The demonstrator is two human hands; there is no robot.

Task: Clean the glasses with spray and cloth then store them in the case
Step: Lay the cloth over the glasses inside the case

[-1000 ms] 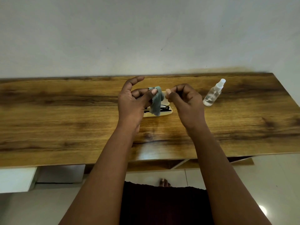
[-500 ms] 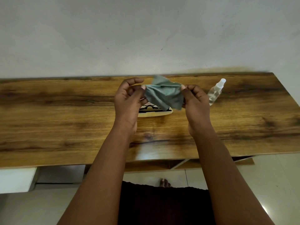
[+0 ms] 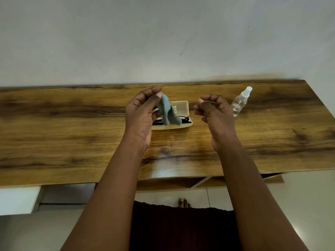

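My left hand (image 3: 143, 113) pinches a grey-green cloth (image 3: 167, 110) between thumb and forefinger, and the cloth hangs down over an open beige glasses case (image 3: 182, 107). Black-framed glasses (image 3: 184, 119) lie inside the case, partly hidden by the cloth and my hand. My right hand (image 3: 213, 113) hovers to the right of the case, fingers curled, with nothing in it. A small clear spray bottle (image 3: 240, 101) with a white nozzle lies on the table to the right of my right hand.
The wooden table (image 3: 72, 133) runs along a pale wall, with its right corner at the far right. Below the front edge are a white drawer unit (image 3: 18, 200) and a tiled floor.
Half a second ago both hands held the cloth spread between them. My right hand has let go and moved right; the cloth now dangles from my left hand alone.
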